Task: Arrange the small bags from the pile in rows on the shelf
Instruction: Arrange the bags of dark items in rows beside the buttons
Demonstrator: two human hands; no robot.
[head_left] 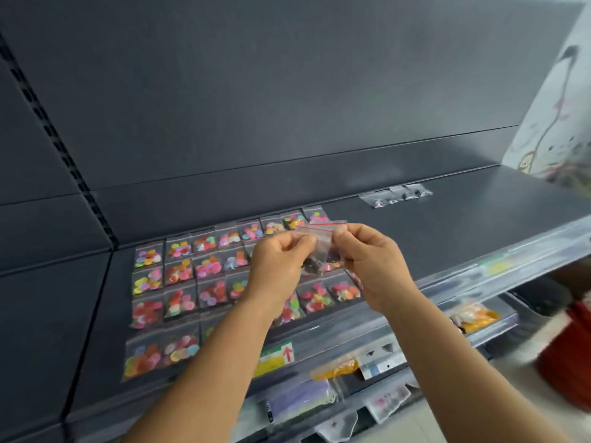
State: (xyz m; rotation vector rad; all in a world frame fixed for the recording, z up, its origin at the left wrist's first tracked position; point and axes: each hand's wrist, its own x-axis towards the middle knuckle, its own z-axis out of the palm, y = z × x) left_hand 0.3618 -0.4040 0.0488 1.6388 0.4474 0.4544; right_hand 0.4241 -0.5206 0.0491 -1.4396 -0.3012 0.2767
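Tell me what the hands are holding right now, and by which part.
Both hands hold clear small bags with red zip strips above the shelf. The left hand and the right hand pinch them near the top edge. How many bags is unclear.

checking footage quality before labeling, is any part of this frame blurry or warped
Head view: the wide lens bends the shelf edges; the red object at lower right is motion-smeared; both hands, left hand and right hand, and the small bags they pinch look soft; the rows of bags read clearly.
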